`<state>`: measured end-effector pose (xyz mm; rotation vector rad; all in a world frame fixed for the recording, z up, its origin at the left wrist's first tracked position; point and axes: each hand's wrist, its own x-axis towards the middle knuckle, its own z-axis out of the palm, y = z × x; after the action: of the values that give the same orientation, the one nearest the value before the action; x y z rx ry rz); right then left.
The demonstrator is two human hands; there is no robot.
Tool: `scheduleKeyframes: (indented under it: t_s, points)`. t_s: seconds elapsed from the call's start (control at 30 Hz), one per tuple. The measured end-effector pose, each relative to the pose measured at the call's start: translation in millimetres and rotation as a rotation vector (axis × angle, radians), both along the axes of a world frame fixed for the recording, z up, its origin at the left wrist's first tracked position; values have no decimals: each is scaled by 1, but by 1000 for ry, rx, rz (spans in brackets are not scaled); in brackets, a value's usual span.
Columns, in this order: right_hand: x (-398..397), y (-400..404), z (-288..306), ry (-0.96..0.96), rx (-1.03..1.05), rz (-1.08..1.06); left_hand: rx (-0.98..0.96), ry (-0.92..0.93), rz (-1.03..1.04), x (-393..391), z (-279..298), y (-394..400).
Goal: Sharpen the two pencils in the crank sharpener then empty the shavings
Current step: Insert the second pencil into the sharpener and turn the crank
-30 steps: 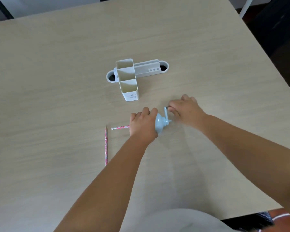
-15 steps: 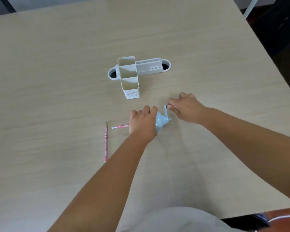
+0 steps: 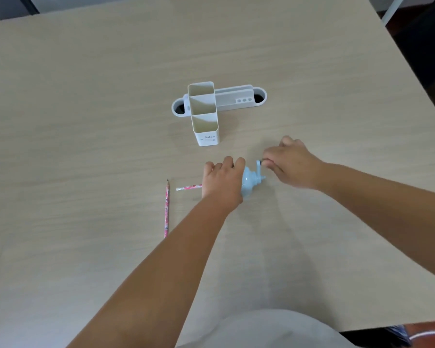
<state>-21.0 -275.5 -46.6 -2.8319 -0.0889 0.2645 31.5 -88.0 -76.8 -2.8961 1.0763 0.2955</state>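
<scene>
A light blue crank sharpener (image 3: pixel 249 183) sits on the table, mostly covered by my left hand (image 3: pixel 222 183), which grips its body. One pink patterned pencil (image 3: pixel 189 187) sticks out to the left from under that hand, its other end hidden. My right hand (image 3: pixel 290 163) pinches the crank handle (image 3: pixel 259 165) at the sharpener's right end. A second pink pencil (image 3: pixel 166 209) lies loose on the table to the left, its sharp tip pointing away from me.
A white desk organiser (image 3: pixel 205 114) with open compartments stands just beyond the hands. The pale wood table (image 3: pixel 86 121) ends at the right, where dark floor shows, and near me, above my light clothing.
My right hand has shifted slightly at the crank handle. My left hand, the sharpener and both pencils stay where they were.
</scene>
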Motion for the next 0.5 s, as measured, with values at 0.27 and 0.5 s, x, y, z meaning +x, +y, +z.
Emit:
scheduleKeyframes:
  t_s: [0.27, 0.5]
  points:
    - [-28, 28, -41, 261, -54, -86, 12, 4, 11, 0, 2, -4]
    - [-17, 5, 3, 67, -3, -8, 10, 28, 8, 3, 4, -2]
